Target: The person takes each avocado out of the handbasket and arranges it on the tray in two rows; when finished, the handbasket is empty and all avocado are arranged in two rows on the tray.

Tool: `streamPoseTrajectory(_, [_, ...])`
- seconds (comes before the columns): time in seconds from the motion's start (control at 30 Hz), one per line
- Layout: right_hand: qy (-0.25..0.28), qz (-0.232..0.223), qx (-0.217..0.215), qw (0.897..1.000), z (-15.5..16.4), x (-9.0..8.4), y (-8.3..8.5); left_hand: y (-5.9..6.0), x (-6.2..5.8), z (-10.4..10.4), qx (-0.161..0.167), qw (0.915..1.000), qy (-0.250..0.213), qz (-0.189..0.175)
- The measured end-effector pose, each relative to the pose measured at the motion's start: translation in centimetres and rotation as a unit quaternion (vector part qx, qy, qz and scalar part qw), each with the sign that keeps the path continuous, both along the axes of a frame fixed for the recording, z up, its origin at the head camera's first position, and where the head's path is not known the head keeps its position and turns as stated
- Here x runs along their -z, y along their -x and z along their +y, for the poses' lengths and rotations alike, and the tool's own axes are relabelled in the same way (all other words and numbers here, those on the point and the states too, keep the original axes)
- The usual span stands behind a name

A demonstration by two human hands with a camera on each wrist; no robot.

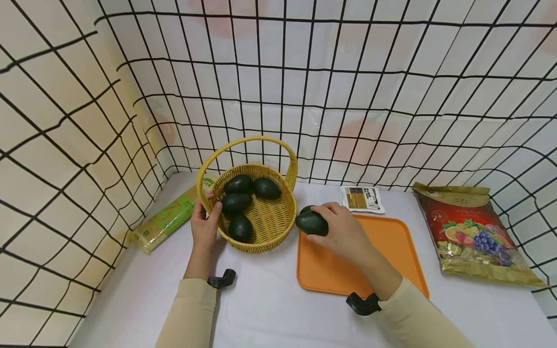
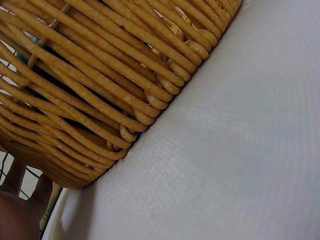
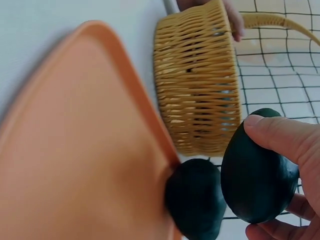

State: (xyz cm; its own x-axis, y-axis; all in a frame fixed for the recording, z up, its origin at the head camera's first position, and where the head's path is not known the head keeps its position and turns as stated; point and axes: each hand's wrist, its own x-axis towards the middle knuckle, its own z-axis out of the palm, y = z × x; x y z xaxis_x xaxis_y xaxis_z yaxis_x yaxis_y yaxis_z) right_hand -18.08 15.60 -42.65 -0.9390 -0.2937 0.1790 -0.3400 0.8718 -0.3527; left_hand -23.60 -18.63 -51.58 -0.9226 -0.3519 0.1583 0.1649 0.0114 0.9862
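We see a white table (image 1: 270, 309) boxed in by a black wire grid (image 1: 348, 96) over pale sheeting. On its right side lies an orange tray (image 1: 391, 241); further right, well apart, a red-and-gold fruit-print bag (image 1: 470, 232). A small white packet (image 1: 362, 198) sits just behind the tray. At far left a long yellow-green packet (image 1: 167, 220) lies by the grid, partly behind the basket.

The woven yellow basket (image 1: 265, 227) stands left of the tray, handle upright, with four dark avocados (image 1: 238, 203) inside.

Our left hand (image 1: 205, 223) grips the basket's left rim, thumb hooked over the edge inside, fingers outside on the wall. Left wrist view shows only the basket wall (image 2: 100, 90) close up on the table, fingertips (image 2: 20, 185) at the bottom corner.

Our right hand (image 1: 344, 232) holds one avocado (image 1: 311, 223) at the tray's left rear corner, just beside the basket, fingers curled over the top. In the right wrist view the thumb and fingers wrap that avocado (image 3: 257, 170), and a second avocado (image 3: 195, 197) sits on the tray edge just beside it; we cannot tell if the held one touches the tray.
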Motion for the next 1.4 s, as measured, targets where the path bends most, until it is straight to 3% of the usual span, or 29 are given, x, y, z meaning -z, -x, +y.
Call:
streamPoseTrajectory(0.8, [-0.017,-0.047,0.02,0.999,1.0,3.8,-1.1,0.0,0.3,0.0,0.001,0.9999,0.0,-0.012])
streamPoseTrajectory(1.4, [-0.024,-0.054,0.024,0.998,0.9,4.6,-1.1,0.0,0.0,0.0,0.0,0.9998,-0.003,-0.019])
